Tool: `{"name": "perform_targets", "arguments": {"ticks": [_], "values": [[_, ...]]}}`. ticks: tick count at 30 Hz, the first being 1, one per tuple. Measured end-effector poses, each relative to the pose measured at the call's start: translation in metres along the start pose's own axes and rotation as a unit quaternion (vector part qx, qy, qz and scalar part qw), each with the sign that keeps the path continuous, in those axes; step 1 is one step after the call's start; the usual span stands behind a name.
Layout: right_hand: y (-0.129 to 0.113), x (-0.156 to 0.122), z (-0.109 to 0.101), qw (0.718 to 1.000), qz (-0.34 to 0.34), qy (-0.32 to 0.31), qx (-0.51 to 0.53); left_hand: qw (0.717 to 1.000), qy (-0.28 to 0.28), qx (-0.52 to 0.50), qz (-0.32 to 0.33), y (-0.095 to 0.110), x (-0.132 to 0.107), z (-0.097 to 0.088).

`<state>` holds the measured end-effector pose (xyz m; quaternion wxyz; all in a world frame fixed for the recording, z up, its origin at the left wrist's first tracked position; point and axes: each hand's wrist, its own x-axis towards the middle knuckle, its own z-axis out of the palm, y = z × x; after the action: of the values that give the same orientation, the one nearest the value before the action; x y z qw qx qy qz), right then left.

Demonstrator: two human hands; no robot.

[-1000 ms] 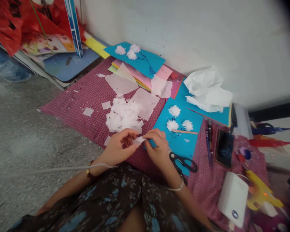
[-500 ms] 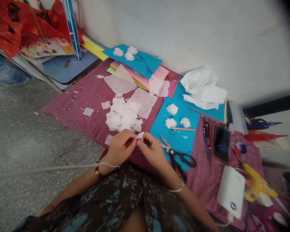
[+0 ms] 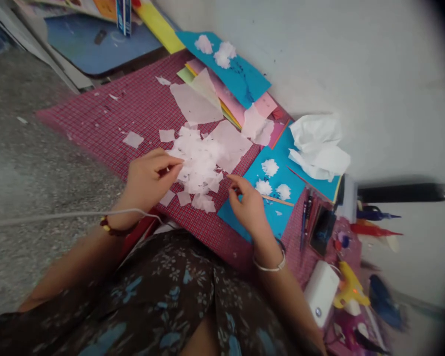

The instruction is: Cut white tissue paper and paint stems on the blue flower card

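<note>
My left hand (image 3: pixel 150 179) reaches to the near edge of a pile of white tissue squares (image 3: pixel 202 160) on the red checked cloth (image 3: pixel 133 106). Its thumb and forefinger are pinched together at the pile, on a tissue square. My right hand (image 3: pixel 249 203) hovers over the near corner of a blue card (image 3: pixel 278 217), back up and fingers curled. What it holds, if anything, is hidden. The card carries three white tissue tufts (image 3: pixel 270 168) and a thin wooden stick (image 3: pixel 278 200).
Crumpled white tissue (image 3: pixel 319 146) lies by the wall. Pens (image 3: pixel 306 217), a phone (image 3: pixel 321 230), a white box (image 3: pixel 321 296) and a yellow glue gun (image 3: pixel 350 289) sit to the right. Coloured sheets and a second blue card (image 3: pixel 241 74) lie at the back. A white cable (image 3: pixel 59 216) crosses my left wrist.
The hands, which held one small tissue piece together, have come apart. The left one has moved to the pile and the right one towards the blue card. The view has tilted down and left.
</note>
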<state>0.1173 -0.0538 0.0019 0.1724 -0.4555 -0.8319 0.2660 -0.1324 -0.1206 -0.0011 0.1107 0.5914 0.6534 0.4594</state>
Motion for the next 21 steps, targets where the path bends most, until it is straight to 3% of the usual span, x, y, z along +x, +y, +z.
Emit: {"name": "perform_targets", "arguments": {"ticks": [3, 6, 11, 15, 18, 21], "values": [[0.004, 0.022, 0.0, 0.997, -0.021, -0.042, -0.067, 0.996, -0.082, 0.022, -0.017, 0.002, -0.001, 0.004], [0.004, 0.032, 0.006, 0.993, -0.024, -0.068, -0.093, 0.994, -0.099, 0.031, -0.037, 0.001, -0.001, 0.004], [0.008, 0.032, 0.011, 1.0, -0.006, -0.029, -0.004, 0.998, -0.058, 0.011, -0.016, -0.002, -0.003, 0.002], [0.008, 0.024, 0.002, 0.997, 0.01, -0.009, 0.072, 0.999, -0.022, -0.04, 0.004, 0.012, -0.008, 0.004], [0.0, 0.015, -0.006, 0.991, 0.019, -0.016, 0.131, 0.992, -0.061, -0.109, 0.015, 0.029, -0.011, 0.011], [-0.013, 0.006, -0.013, 0.982, 0.027, -0.026, 0.187, 0.978, -0.109, -0.175, -0.015, 0.045, -0.012, 0.023]]}}
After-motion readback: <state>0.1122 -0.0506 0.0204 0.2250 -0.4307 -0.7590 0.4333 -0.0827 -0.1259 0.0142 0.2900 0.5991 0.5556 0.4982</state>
